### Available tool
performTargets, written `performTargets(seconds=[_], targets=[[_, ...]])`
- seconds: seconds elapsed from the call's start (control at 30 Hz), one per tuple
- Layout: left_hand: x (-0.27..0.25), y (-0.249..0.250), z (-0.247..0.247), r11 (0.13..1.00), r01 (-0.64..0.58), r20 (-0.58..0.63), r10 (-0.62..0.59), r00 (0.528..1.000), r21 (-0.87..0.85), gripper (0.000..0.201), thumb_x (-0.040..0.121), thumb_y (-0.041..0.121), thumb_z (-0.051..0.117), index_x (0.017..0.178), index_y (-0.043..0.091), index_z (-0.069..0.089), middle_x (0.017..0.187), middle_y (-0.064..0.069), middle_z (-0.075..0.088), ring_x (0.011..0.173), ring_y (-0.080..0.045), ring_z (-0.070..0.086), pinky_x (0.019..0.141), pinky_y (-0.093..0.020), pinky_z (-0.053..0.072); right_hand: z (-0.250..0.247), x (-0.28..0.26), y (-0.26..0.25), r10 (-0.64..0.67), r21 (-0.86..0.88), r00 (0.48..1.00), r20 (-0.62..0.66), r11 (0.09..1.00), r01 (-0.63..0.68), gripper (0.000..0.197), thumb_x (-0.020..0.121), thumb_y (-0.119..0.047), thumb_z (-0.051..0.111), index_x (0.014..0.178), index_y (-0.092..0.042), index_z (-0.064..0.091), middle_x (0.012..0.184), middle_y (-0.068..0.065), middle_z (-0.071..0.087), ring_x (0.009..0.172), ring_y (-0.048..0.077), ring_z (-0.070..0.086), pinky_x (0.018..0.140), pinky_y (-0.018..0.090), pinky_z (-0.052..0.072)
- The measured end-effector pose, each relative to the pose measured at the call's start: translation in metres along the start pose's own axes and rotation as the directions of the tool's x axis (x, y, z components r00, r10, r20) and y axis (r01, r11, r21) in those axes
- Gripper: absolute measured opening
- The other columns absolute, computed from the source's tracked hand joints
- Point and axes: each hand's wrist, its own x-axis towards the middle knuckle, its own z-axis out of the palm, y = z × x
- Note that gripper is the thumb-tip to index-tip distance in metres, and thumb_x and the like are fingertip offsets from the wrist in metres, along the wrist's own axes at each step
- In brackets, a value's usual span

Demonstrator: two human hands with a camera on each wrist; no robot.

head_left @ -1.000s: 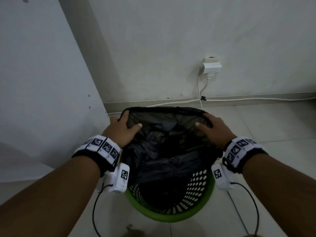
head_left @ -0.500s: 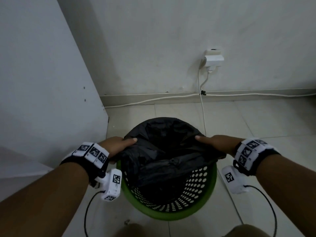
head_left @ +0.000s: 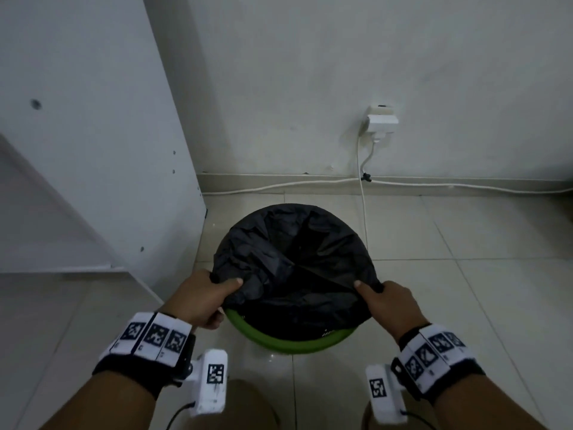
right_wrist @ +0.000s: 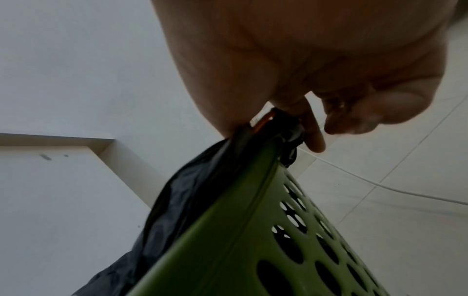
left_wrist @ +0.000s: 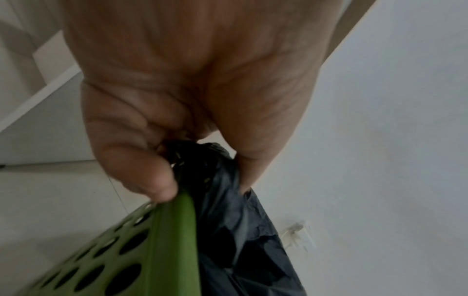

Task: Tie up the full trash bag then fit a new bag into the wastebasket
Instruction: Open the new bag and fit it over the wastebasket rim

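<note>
A green perforated wastebasket (head_left: 288, 342) stands on the tiled floor with a black trash bag (head_left: 294, 262) spread over its mouth. The bag's edge covers the far and side rim; the near rim shows bare green. My left hand (head_left: 214, 290) pinches the bag's edge at the left of the rim, thumb on top. My right hand (head_left: 372, 290) pinches the edge at the right. In the left wrist view the left hand's fingers (left_wrist: 142, 176) curl round the bunched bag (left_wrist: 228, 220) beside the green rim (left_wrist: 174, 240). In the right wrist view fingers (right_wrist: 314, 136) hold the bag (right_wrist: 202, 190) against the rim (right_wrist: 240, 220).
A white panel (head_left: 93, 150) stands close on the basket's left. Behind runs a wall with a socket and plug (head_left: 379, 121); a white cable (head_left: 362, 212) drops from it to the floor near the basket's right, another along the skirting. Tiled floor (head_left: 480, 274) lies right.
Both hands have slid from the far rim back along the sides to the near sides, carrying the bag's edge over the rim. The bag now covers most of the mouth.
</note>
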Motion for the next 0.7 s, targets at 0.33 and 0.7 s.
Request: performTargets(seconds=[0.33,0.7], targets=[[-0.006,0.002,0.018,0.841,-0.140,-0.343,-0.057,0.938,-0.523,0.017,0.090,0.000,0.064,0.074,-0.002,0.058,0.077,-0.020,0.062,0.068,-0.030,0.065,0.064,-0.038,0.061,0.018,-0.025,-0.009,0.087,0.661,0.996,0.025,0.746,-0.082,0.033,0.092,-0.022,0.069,0.115,0.001,0.068,0.109,0.021,0.071,0.093,0.034,0.068,0.071,0.032,0.059],[-0.020,-0.012,0.015,0.427,0.061,0.116,0.105,0.988,-0.902,0.023,0.099,0.015,0.047,0.107,0.008,0.068,0.099,-0.009,0.076,0.087,-0.023,0.074,0.086,-0.040,0.060,0.011,-0.048,-0.018,-0.083,0.946,0.954,0.287,-0.129,-0.296,0.036,0.105,-0.019,0.037,0.131,-0.012,0.061,0.130,0.015,0.066,0.106,0.029,0.071,0.079,0.041,0.062]])
